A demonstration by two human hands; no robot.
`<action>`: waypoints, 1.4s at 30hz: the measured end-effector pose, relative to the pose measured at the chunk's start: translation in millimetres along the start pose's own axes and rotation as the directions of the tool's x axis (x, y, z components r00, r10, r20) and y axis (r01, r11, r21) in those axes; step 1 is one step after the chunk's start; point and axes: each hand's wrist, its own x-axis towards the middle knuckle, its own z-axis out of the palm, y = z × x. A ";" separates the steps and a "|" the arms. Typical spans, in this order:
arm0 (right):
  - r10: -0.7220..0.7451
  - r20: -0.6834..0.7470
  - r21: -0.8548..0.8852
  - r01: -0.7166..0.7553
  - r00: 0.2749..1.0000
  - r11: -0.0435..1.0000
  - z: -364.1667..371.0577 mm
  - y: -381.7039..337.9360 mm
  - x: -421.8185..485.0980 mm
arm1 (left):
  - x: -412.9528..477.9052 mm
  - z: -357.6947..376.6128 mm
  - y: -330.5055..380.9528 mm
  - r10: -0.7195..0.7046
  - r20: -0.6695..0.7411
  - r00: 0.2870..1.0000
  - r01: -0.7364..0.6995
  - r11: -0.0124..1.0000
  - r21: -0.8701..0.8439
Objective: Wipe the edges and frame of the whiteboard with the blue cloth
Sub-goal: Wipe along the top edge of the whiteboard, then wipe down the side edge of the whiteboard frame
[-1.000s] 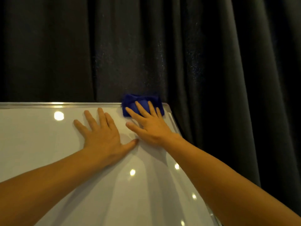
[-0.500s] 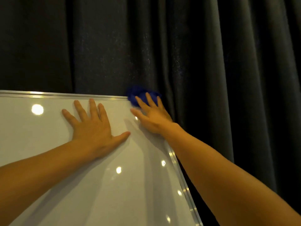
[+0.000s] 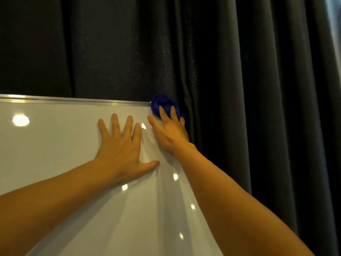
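The whiteboard (image 3: 55, 145) fills the lower left, glossy white with a silver frame (image 3: 73, 101) along its top edge. A bunched blue cloth (image 3: 161, 104) sits over the board's top right corner. My right hand (image 3: 169, 132) presses on the cloth, fingers spread over it and wrapping the corner. My left hand (image 3: 121, 145) lies flat on the board surface just left of it, fingers apart, holding nothing. The right side frame is hidden under my right forearm.
A dark pleated curtain (image 3: 239, 89) hangs directly behind and to the right of the board. Ceiling lights reflect as bright spots on the board surface.
My right hand has pushed the cloth from the top edge onto the very corner, where it bunched up. My left hand stayed flat on the board. The view shifted.
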 end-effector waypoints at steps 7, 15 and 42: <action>0.116 -0.101 -0.191 -0.134 0.988 0.973 29.1 26.6 -122.1 | -6.9 -2.0 -2.3 0.093 0.083 0.992 -0.095 0.995 0.017; 0.252 -0.079 -0.105 -0.260 0.964 0.960 45.8 27.5 -243.1 | -63.3 5.1 51.1 0.454 0.135 0.881 -0.452 0.891 -0.046; 0.891 -0.082 0.111 -0.884 0.447 0.453 72.9 127.9 -500.5 | -213.2 1.1 143.0 0.707 0.181 0.684 -0.715 0.698 -0.024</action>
